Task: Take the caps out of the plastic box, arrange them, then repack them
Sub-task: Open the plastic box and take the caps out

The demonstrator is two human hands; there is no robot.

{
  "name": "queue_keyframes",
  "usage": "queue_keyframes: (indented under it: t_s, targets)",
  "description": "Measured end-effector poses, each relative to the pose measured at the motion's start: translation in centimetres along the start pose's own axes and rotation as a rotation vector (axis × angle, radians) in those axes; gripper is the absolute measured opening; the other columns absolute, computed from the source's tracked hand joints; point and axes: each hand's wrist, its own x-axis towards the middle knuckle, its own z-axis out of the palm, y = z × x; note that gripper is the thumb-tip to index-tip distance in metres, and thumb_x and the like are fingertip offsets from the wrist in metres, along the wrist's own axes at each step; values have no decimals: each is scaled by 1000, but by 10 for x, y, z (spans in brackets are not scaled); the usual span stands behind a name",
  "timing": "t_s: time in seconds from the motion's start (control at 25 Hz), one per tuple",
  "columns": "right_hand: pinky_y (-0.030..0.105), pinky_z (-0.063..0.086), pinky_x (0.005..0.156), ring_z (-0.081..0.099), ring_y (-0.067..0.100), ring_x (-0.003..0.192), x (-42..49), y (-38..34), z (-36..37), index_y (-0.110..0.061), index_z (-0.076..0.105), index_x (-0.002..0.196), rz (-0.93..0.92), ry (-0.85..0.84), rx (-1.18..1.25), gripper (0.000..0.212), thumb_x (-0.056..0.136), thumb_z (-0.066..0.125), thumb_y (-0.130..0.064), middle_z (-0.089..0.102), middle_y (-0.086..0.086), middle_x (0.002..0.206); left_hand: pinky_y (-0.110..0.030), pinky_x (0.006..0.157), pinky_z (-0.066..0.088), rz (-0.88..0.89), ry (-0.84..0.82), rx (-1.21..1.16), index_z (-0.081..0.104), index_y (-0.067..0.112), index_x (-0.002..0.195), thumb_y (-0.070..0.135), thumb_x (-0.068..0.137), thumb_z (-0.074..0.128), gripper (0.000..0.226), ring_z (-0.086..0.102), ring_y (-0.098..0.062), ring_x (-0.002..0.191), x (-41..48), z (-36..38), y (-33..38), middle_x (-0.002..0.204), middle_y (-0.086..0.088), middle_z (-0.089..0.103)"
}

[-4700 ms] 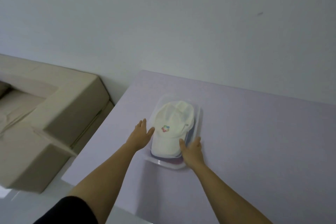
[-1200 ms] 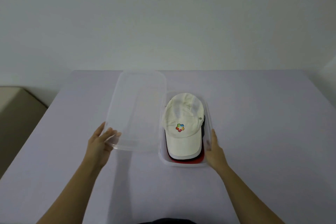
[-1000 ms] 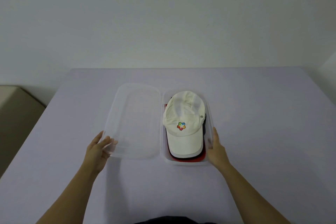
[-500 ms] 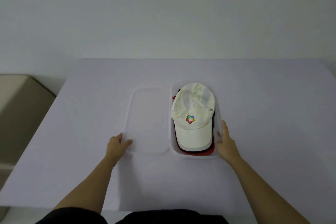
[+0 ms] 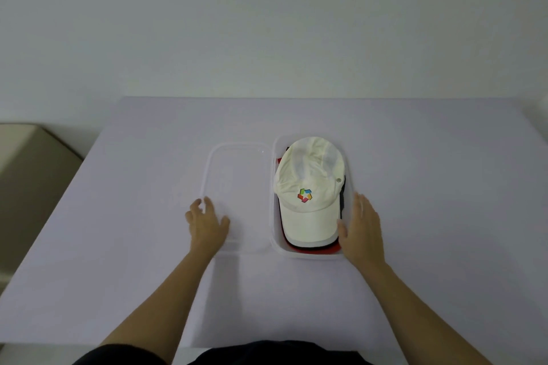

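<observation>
A clear plastic box (image 5: 274, 241) stands open on the pale table (image 5: 430, 216). A stack of caps fills it: a white cap (image 5: 308, 187) with a coloured logo lies on top, with dark and red brims (image 5: 314, 250) showing under it. The box's clear lid (image 5: 237, 175) lies flat on the table, just left of the box. My left hand (image 5: 206, 224) hovers over the lid's near left corner, fingers spread, holding nothing. My right hand (image 5: 361, 228) rests flat against the box's right wall, thumb at the white cap's brim.
A beige sofa (image 5: 26, 184) stands off the table's left edge. A plain wall runs behind the table's far edge. The table's front edge is close to my body.
The lid came off the box, went left and was laid flat on the table. My left hand has let go of it and opened. My right hand stayed at the box's right side.
</observation>
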Motion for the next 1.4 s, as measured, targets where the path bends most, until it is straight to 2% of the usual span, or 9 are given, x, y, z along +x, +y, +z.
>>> queue_keyframes:
  t_s: [0.12,0.24,0.32,0.44,0.72,0.8,0.96,1.2,1.4]
  targets:
    - [46,32,110,48,31,125,8,-9,-6,-6,44,134,-341,-84,-118,59,79,49,-26,47,13,139,-26,114,15,318,-22,-209,21,5,148,19,98,42,55,20,-26,142,-25,24,54,155,-13,20]
    - [43,28,113,23,22,140,17,-19,-21,-18,25,147,-415,-407,-139,84,71,60,-26,11,3,158,-26,117,2,519,-112,-96,5,8,150,16,101,28,55,-3,-19,147,-40,57,77,160,-5,1]
    - [35,31,111,13,20,143,26,-24,-28,-24,8,150,-403,-518,-211,103,68,68,-31,-10,-1,159,-34,119,-1,507,-96,6,-7,4,148,10,99,31,63,-18,-22,144,-38,73,77,158,-7,-14]
    - [32,26,112,4,24,146,37,-30,-33,-20,-4,150,-470,-585,-388,118,67,76,-42,-16,9,158,-40,120,-1,518,-88,33,-11,-2,146,10,95,41,73,-24,-23,140,-33,81,74,153,-11,-23]
    - [43,27,113,-10,40,143,37,-45,-18,-8,-13,148,-415,-626,-603,113,75,72,-24,-20,23,153,-50,117,13,567,-129,141,7,-16,143,24,95,35,67,-1,-41,143,-30,80,72,153,-32,3]
    - [44,29,112,-2,42,143,32,-50,-24,-8,-7,149,-393,-563,-576,98,80,62,-13,-13,22,155,-50,117,15,549,-152,123,6,-14,144,27,93,15,66,-1,-39,143,-31,76,74,153,-29,-2]
    - [36,57,77,60,39,111,33,-37,-23,1,52,129,-601,-53,-360,57,73,44,9,52,24,134,-43,120,8,483,-113,20,-3,-5,147,6,94,22,59,-7,-33,146,-31,68,78,153,-16,-17]
    - [36,49,91,50,39,124,69,3,-73,-2,40,135,-574,276,-197,54,82,33,5,48,21,139,-17,110,7,482,-1,-276,16,11,149,14,100,33,52,8,-15,147,-36,43,142,159,-3,10]
    - [50,40,98,42,47,127,111,66,-100,4,40,135,-396,309,-180,51,87,25,-5,42,26,141,-29,116,6,559,-102,-22,13,12,150,30,102,26,53,3,-18,147,-21,74,197,159,-3,10]
